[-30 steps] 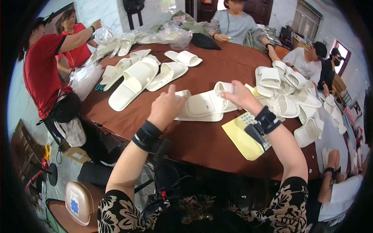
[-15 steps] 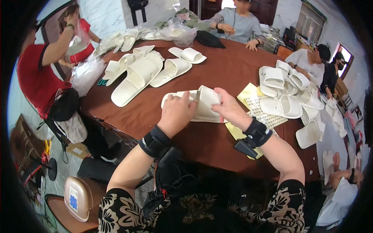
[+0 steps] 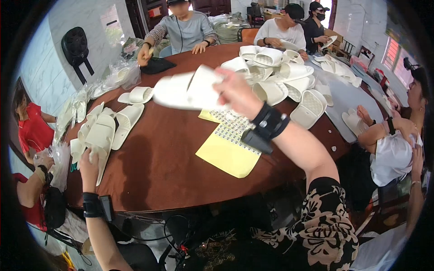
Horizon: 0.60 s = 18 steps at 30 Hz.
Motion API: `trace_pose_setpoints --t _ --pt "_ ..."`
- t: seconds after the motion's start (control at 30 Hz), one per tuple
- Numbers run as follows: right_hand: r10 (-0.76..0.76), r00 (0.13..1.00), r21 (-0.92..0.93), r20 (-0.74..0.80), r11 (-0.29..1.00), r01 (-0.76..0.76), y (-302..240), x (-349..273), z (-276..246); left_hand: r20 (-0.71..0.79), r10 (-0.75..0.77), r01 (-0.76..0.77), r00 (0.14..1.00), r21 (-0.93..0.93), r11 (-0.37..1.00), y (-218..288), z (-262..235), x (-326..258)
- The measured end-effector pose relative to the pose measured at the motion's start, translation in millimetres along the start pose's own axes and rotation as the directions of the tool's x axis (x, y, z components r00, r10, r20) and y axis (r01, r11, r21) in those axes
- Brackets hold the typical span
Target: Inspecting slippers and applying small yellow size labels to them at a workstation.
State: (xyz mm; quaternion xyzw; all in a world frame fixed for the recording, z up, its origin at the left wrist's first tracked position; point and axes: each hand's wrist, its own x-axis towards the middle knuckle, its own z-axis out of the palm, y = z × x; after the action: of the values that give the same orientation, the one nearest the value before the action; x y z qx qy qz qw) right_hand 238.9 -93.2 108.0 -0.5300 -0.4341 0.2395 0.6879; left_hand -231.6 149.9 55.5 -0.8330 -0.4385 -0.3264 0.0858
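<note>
Up above the bench (image 3: 158, 167), our right hand (image 3: 235, 92) clamps a white slipper pair (image 3: 187, 92); our left hand (image 3: 89, 163) grips a slipper (image 3: 100, 140) at the bench's left edge.

left hand (image 3: 89, 161) low, right hand (image 3: 235, 92) raised, gripping

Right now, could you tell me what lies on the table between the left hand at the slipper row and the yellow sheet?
In the head view, only bare brown tabletop lies between the left hand and the yellow sheet.
</note>
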Motion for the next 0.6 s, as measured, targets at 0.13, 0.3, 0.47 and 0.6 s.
trace_pose_setpoints --t 0.13,0.3,0.47,0.6 --pt "-0.16 0.97 -0.006 -0.185 0.987 0.162 -34 36 -91 0.133 -0.272 0.24 0.953 0.217 0.946 -72 11 -6" --pt "-0.179 0.954 0.062 -0.242 0.978 0.199 -28 64 -189 0.241 -0.483 0.481 0.842 0.072 0.874 -79 18 -18" --pt "0.027 0.959 -0.047 -0.283 0.998 -0.042 -10 46 -223 0.379 -0.383 0.496 0.842 -0.268 0.826 -29 4 -18" --pt "0.042 0.965 -0.056 -0.259 0.997 -0.059 -4 22 -186 0.569 -0.375 0.67 0.732 -0.702 0.244 27 -11 -13"
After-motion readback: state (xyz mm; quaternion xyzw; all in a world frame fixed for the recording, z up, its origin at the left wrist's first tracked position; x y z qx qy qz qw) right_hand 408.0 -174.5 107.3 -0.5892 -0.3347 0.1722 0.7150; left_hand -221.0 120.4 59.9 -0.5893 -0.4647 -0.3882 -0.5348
